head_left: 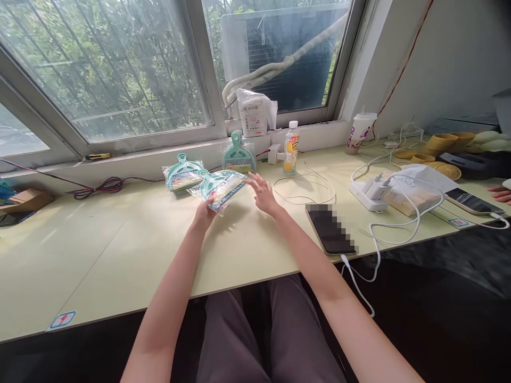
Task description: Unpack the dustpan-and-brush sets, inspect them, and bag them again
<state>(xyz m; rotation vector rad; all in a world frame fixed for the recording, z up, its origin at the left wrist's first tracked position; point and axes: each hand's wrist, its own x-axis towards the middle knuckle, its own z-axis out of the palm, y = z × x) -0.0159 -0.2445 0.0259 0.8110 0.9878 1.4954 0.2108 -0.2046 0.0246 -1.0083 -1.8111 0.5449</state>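
My left hand [205,211] grips the near corner of a clear packet holding a teal mini dustpan and brush set [219,187], lifted slightly off the pale yellow table [120,250]. Beside that packet's right edge hovers my right hand [262,193], open with its fingers spread. A second packaged teal set [182,176] lies flat just behind and to the left. A third packaged set [239,155] leans upright against the window sill.
A phone [329,229] on a white cable lies right of my right hand. Farther right are a power strip with chargers [369,192], a juice bottle [291,148], a drink cup [360,132], yellow dishes [441,143] and another person's hand [500,193].
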